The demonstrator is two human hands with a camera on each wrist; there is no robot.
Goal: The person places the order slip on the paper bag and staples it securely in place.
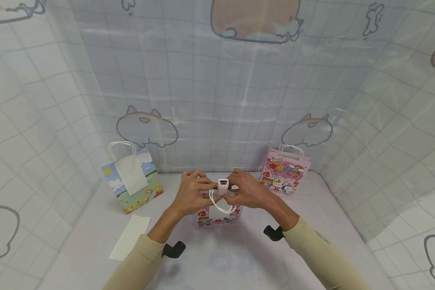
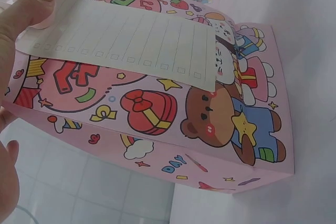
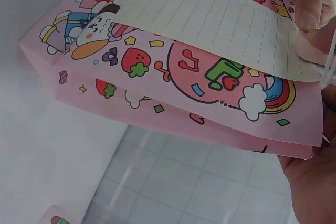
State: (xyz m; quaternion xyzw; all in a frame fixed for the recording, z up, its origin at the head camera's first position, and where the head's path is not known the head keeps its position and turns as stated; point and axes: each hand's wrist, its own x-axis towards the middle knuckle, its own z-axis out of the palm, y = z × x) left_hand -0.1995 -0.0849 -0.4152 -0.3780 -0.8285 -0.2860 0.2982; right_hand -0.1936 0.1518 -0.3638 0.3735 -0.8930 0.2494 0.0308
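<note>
A pink cartoon gift bag (image 1: 203,221) stands between the hands with its white cord handle (image 1: 222,210) hanging forward. Lined paper with a column of small boxes (image 2: 131,40) lies against the bag's front. At the bag's top edge is a small pale pink stapler (image 1: 222,187), its dark slotted end facing up. From one side the left hand (image 1: 193,192) pinches it, thumb in front. The right hand (image 1: 249,190) grips it from the other side, its thumb (image 3: 306,18) pressing over the paper's upper end. Fingers behind the bag are partly hidden.
A blue and green gift bag (image 1: 152,183) with white paper (image 1: 131,175) on its front leans at the back left. Another pink bag (image 1: 284,171) stands at the back right. A loose paper strip (image 1: 130,237) lies on the left tabletop. Patterned curtains (image 1: 217,88) surround the table.
</note>
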